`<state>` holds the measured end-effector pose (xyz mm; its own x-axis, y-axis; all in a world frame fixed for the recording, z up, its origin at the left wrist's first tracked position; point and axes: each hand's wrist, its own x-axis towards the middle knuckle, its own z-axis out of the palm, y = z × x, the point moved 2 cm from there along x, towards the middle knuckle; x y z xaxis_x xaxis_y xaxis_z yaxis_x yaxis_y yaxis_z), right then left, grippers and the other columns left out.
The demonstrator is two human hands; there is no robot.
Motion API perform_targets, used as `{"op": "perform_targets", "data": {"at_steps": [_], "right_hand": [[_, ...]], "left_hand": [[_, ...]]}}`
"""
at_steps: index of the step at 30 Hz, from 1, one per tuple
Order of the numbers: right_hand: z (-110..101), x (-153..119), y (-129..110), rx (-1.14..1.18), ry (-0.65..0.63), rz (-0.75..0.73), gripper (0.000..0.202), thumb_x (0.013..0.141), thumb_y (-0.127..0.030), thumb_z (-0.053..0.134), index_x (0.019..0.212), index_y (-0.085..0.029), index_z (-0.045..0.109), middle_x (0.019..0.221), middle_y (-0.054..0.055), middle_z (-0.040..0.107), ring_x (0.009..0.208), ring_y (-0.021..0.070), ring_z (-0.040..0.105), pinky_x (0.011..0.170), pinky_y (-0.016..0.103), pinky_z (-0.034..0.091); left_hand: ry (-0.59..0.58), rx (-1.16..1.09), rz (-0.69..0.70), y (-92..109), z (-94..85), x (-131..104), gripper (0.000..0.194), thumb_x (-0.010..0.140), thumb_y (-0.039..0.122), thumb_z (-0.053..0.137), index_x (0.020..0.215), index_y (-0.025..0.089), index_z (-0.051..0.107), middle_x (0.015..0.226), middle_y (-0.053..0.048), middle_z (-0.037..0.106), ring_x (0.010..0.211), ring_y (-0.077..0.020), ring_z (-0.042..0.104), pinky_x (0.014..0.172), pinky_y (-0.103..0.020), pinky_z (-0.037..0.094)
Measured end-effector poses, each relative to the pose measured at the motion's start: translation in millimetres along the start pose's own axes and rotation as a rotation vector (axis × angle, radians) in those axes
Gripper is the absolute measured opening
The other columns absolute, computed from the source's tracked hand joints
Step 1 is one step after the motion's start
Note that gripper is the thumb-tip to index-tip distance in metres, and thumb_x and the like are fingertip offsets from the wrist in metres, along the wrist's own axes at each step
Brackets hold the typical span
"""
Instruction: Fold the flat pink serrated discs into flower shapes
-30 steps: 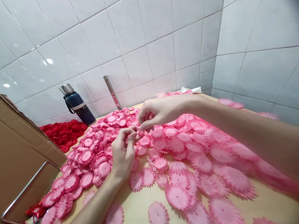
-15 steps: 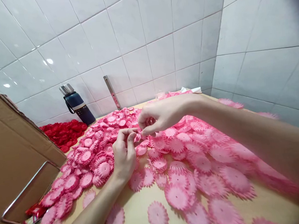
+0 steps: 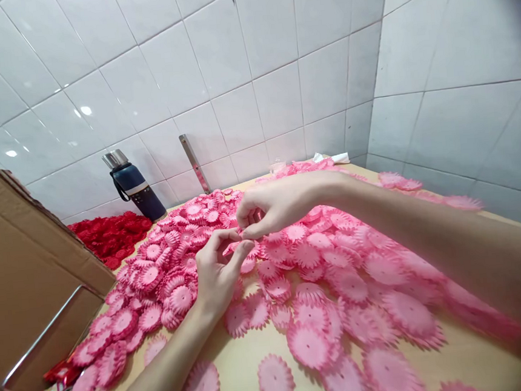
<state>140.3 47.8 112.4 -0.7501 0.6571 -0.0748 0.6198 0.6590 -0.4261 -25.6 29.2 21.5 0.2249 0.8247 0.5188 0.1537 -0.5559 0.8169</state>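
Many pink scalloped discs [image 3: 275, 381] with small centre holes lie heaped and scattered over the pale table [image 3: 243, 367]. Above the middle of the heap my left hand [image 3: 217, 272] has its thumb and bent index finger close around a small pink piece, mostly hidden by the fingers. My right hand [image 3: 273, 206] meets it from the right, its fingers curled and thumb pressed to the index finger at the same pink piece. The exact shape of that piece is too small to tell.
A dark blue bottle [image 3: 138, 191] and a metal strip [image 3: 194, 163] stand by the tiled wall. Red discs [image 3: 109, 236] are heaped at the back left beside a cardboard box [image 3: 29, 258]. Red wrappers [image 3: 61, 372] lie front left; white paper [image 3: 339, 158] lies at the back.
My left thumb has moved right and down, away from the index fingertip. My right hand has shifted slightly left and down. The view has moved a little.
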Motion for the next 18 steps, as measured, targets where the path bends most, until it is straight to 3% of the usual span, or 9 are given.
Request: {"op": "perform_targets", "data": {"at_steps": [8,13,18], "right_hand": [[1,-1,-2,-0.012,-0.017,0.029,0.024,0.083,-0.04,0.052,0.079,-0.017,0.061,0.07,0.0,0.057,0.055,0.0093,0.043,0.045,0.025,0.026],[0,-2,-5,-0.024,-0.007,0.06,0.017,0.082,-0.033,0.05,0.073,-0.018,0.053,0.065,-0.003,0.048,0.05,0.0078,0.037,0.041,0.025,0.023],[0,-3,-6,-0.027,-0.012,0.052,0.016,0.08,-0.029,0.049,0.068,-0.019,0.046,0.062,-0.004,0.044,0.049,0.0078,0.036,0.039,0.025,0.023]], "left_hand": [[-0.007,-0.053,-0.025,-3,1.0,-1,0.015,0.09,0.032,0.055,0.086,0.017,0.059,0.081,0.001,0.061,0.073,-0.0115,0.061,0.073,-0.027,0.057],[-0.036,-0.25,-0.118,6,7.1,-2,0.017,0.091,0.032,0.053,0.085,0.016,0.054,0.084,0.0,0.057,0.08,-0.0126,0.062,0.079,-0.035,0.059],[-0.036,-0.313,-0.158,6,6.2,-1,0.02,0.09,0.033,0.055,0.081,0.015,0.053,0.078,0.002,0.053,0.073,-0.0086,0.057,0.082,-0.035,0.06]]}}
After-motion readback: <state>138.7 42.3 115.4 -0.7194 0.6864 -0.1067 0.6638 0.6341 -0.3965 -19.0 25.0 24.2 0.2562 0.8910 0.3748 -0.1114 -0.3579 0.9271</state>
